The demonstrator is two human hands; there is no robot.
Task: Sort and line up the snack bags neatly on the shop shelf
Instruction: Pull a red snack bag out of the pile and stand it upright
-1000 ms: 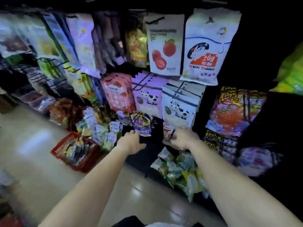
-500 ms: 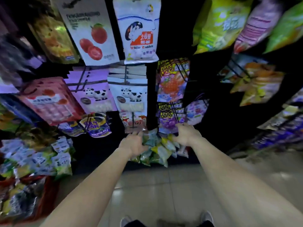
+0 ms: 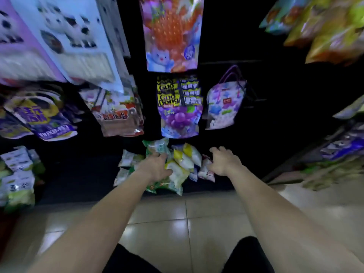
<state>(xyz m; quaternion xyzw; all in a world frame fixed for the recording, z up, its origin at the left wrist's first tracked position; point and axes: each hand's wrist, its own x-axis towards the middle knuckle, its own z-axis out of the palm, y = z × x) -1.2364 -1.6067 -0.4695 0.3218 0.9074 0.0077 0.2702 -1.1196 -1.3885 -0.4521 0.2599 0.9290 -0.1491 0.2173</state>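
1. The left hand lies on the pile of small bags at lower centre of the frame; its fingers are bent over a green-and-white bag, but whether they clamp it I cannot tell.
2. The right hand hangs at the right edge of the pile, fingers apart and curled, holding nothing; its thumb side is just beside a red-and-white bag.
3. Half a second ago both hands were only arriving at this pile; a second ago they worked at the hanging bags further left. Now the view has swung right and dropped, and the pile sits between the two hands.
4. The pile rests on the dark bottom shelf, at centre just below a hanging grape bag. Its bags lie crossed and overlapping: yellow-and-white ones in the middle, green ones to the left and front.
5. My reading: the hanging rows are left alone for now and the loose heap is the job in hand. Nothing in it is lined up yet, so sorting by colour and squaring the bags remains.
6. The front bags overhang the shelf lip above the tiled floor; a careless pull could tip them off.
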